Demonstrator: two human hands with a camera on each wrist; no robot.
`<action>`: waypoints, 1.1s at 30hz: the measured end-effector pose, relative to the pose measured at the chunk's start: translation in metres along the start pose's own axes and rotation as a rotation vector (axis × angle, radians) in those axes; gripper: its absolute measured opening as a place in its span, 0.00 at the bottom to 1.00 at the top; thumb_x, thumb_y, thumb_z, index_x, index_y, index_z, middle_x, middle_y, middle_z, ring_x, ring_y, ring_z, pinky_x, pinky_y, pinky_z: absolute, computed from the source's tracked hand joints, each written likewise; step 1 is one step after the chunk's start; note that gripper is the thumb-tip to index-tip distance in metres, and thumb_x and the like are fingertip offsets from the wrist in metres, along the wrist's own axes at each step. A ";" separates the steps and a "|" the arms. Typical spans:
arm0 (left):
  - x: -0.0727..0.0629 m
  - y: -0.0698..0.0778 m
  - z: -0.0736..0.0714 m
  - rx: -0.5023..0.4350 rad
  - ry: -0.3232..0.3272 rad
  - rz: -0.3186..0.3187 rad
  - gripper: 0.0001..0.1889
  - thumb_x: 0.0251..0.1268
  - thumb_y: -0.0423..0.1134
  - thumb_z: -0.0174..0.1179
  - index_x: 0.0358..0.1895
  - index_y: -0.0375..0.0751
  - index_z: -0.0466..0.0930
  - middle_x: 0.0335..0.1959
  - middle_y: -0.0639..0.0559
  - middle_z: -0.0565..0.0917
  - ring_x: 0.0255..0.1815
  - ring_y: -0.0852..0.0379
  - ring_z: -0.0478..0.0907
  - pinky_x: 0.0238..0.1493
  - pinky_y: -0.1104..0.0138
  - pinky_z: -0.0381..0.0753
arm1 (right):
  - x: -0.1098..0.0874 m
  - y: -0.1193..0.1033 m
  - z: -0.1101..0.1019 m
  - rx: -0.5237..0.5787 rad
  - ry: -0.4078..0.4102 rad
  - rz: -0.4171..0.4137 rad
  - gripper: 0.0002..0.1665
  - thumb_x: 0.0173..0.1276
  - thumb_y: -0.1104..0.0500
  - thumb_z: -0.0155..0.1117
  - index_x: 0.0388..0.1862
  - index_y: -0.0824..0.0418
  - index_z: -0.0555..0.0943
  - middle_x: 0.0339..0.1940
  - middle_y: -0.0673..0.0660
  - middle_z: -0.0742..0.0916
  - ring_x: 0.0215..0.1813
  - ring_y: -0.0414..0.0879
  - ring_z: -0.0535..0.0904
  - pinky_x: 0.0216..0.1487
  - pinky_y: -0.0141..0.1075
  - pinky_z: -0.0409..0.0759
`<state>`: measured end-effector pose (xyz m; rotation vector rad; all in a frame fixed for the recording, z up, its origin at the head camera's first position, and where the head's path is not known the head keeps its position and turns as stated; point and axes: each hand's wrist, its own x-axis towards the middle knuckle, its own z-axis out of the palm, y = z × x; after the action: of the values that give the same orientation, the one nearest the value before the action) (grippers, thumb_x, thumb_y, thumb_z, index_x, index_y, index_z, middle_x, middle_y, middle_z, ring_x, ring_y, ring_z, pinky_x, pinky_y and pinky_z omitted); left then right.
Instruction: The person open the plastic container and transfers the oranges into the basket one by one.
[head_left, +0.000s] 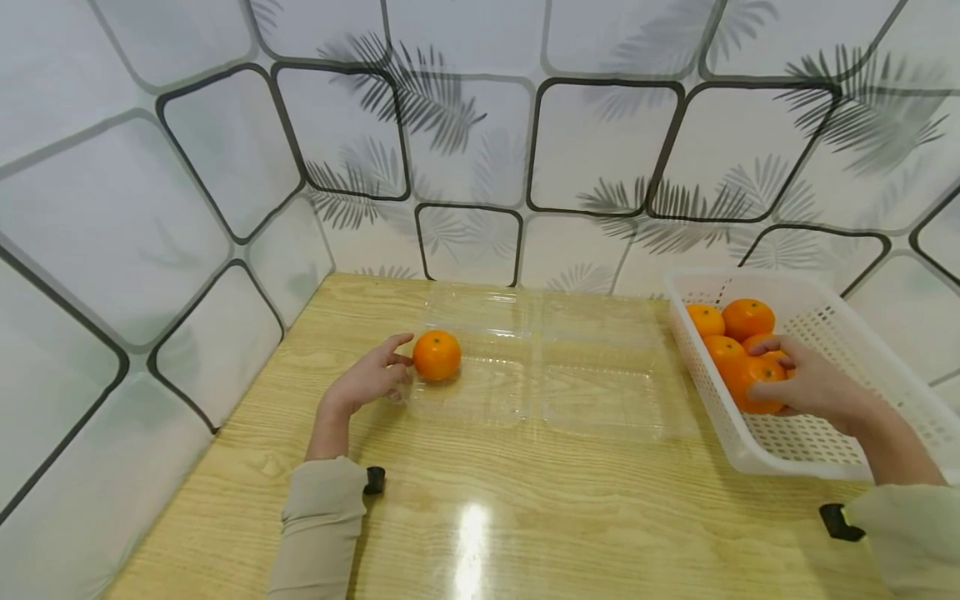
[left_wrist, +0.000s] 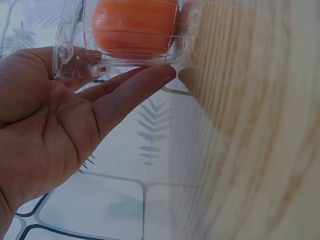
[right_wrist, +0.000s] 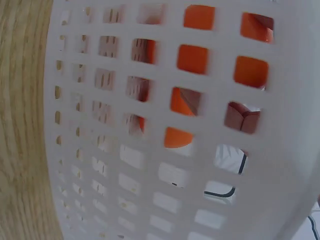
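Overhead, from the head view, a wooden worktop (head_left: 525,508) sits in a corner of walls papered with grey leaf prints and dark rounded outlines, and a clear plastic tray (head_left: 592,400) with shallow compartments lies open across its middle. At the right stands a white perforated basket (head_left: 862,350) holding several oranges (head_left: 738,321), its near wall standing between the camera and the fruit's lower halves. A lone orange (head_left: 437,355) sits in the tray's left compartment, and the left hand (head_left: 367,382) rests just beside it at the tray's left edge, fingers extended and relaxed, fingertips close to the fruit but not curled round it. The right hand (head_left: 806,385) reaches into the basket and its grip is curled over the nearest orange (head_left: 753,382), which lies against the others; how far the fingers wrap beneath is hidden. Turning to the left wrist view, the open palm (left_wrist: 55,130) faces up with straight fingers touching the underside of the clear tray's rim (left_wrist: 70,55), and the lone orange shows blurred through the plastic, cut off at the top. Lastly, the right wrist view is filled by the basket's wall (right_wrist: 150,150) from outside; orange patches and bits of fingers show through its square holes, too broken up to read the grip.
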<state>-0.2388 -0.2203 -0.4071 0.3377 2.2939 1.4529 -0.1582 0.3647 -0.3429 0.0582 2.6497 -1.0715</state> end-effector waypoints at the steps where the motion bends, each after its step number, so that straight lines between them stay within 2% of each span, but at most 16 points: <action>1: 0.000 0.000 0.000 -0.001 -0.002 0.003 0.34 0.72 0.29 0.40 0.80 0.38 0.44 0.69 0.26 0.65 0.55 0.37 0.74 0.38 0.65 0.80 | 0.000 0.001 0.001 -0.001 -0.003 0.002 0.40 0.64 0.58 0.66 0.67 0.69 0.57 0.59 0.78 0.67 0.50 0.59 0.74 0.39 0.43 0.83; 11: 0.000 -0.001 -0.001 0.003 0.002 -0.007 0.34 0.72 0.29 0.41 0.80 0.40 0.45 0.69 0.27 0.65 0.55 0.38 0.74 0.38 0.65 0.80 | 0.002 0.008 0.006 -0.020 -0.037 0.011 0.40 0.64 0.59 0.64 0.67 0.71 0.56 0.59 0.80 0.67 0.49 0.58 0.74 0.39 0.43 0.83; 21: -0.002 0.003 0.001 0.032 -0.001 0.018 0.33 0.72 0.30 0.40 0.79 0.38 0.46 0.69 0.25 0.66 0.55 0.38 0.74 0.39 0.66 0.80 | 0.003 0.015 0.011 -0.021 -0.037 -0.003 0.39 0.64 0.59 0.63 0.67 0.71 0.57 0.58 0.80 0.69 0.51 0.60 0.74 0.40 0.44 0.83; 33: -0.001 0.001 0.001 0.013 0.001 0.002 0.33 0.74 0.29 0.40 0.80 0.41 0.45 0.70 0.26 0.65 0.58 0.37 0.73 0.39 0.65 0.79 | 0.002 0.021 0.012 0.047 -0.080 0.008 0.41 0.67 0.59 0.62 0.71 0.72 0.54 0.65 0.81 0.64 0.53 0.56 0.76 0.44 0.43 0.83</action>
<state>-0.2372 -0.2196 -0.4065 0.3440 2.3053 1.4398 -0.1542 0.3711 -0.3657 0.0352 2.5515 -1.1104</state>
